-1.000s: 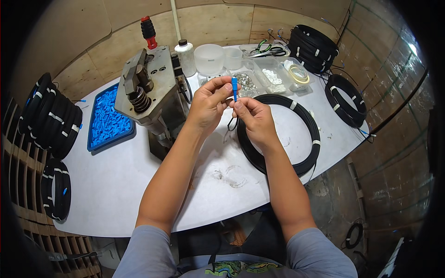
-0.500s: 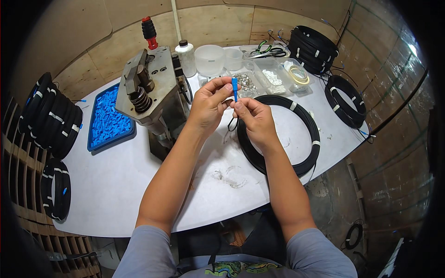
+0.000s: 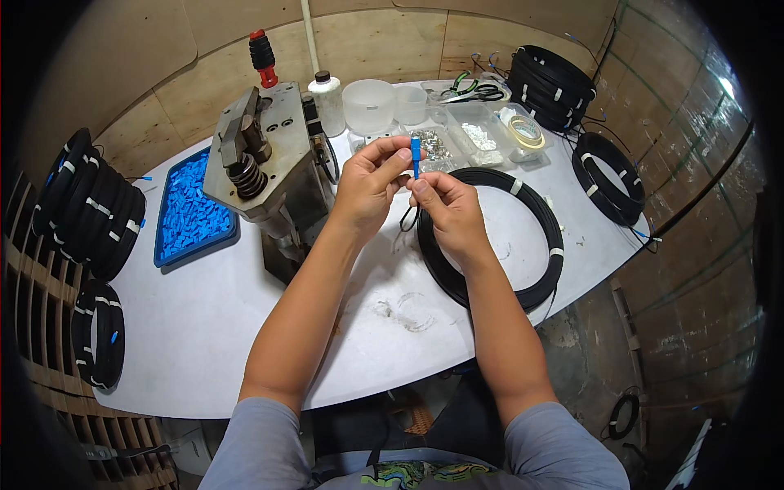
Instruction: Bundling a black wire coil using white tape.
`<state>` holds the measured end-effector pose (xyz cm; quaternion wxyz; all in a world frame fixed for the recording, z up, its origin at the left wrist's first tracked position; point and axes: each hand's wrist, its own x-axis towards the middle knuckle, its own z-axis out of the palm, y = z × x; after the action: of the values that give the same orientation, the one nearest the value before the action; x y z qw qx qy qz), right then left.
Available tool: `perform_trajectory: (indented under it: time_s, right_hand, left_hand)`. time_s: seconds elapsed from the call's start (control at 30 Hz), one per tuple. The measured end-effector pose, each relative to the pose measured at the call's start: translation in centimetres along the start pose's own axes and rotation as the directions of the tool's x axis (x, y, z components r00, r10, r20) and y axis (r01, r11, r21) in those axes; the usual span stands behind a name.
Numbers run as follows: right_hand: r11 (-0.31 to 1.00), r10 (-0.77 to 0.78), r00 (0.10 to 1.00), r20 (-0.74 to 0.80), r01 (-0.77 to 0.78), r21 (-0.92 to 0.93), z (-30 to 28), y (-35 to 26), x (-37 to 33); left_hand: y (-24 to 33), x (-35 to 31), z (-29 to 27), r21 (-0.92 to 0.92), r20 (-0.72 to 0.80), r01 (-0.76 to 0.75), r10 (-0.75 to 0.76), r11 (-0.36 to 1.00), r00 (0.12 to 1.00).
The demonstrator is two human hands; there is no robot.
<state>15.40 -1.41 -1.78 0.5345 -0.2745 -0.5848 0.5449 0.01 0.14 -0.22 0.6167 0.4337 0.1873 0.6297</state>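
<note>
Between my two hands a small blue cable connector (image 3: pixel 416 152) stands upright above the table. My left hand (image 3: pixel 371 181) pinches it from the left with thumb and forefinger. Just below, my right hand (image 3: pixel 447 204) grips the black cable (image 3: pixel 407 219) where it meets the connector's narrow blue tail; the fingertips partly hide that spot. A short loop of the cable hangs beneath the fingers. Under and beside my right hand lies a large coil of black cable (image 3: pixel 560 237), bound with white ties, flat on the white table (image 3: pixel 384 351).
A metal press (image 3: pixel 278 155) stands left of my hands, beside a blue tray (image 3: pixel 163 260) of small blue parts. Behind are a white bottle (image 3: pixel 328 104), clear tubs (image 3: pixel 369 104), boxes of small fittings (image 3: pixel 482 139), tape (image 3: pixel 527 131) and scissors (image 3: pixel 474 93). More cable coils (image 3: pixel 554 86) stand at both sides.
Almost nothing differs. The connector has shifted very slightly to the right, with both hands keeping their hold.
</note>
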Motion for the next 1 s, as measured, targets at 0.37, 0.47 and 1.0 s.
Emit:
perform_trajectory:
  time_s: [0.37,0.47,1.0]
  right_hand:
    - [0.999,-0.020,0.995,-0.093,0.017,-0.029,-0.3,0.2,0.0]
    - [1.000,-0.020,0.997,-0.081,0.019,-0.012,-0.3,0.1,0.0]
    - [1.000,-0.008,0.998,-0.070,0.007,-0.005,-0.2,-0.2,-0.1]
  left_hand:
    - [0.5,-0.4,1.6,0.323,-0.011,-0.132,0.144,0.937,0.990]
    - [0.9,-0.4,1.8,0.316,-0.028,-0.133,0.150,0.939,0.988]
    - [0.6,-0.2,0.9,0.251,-0.014,-0.050,0.055,0.967,0.998]
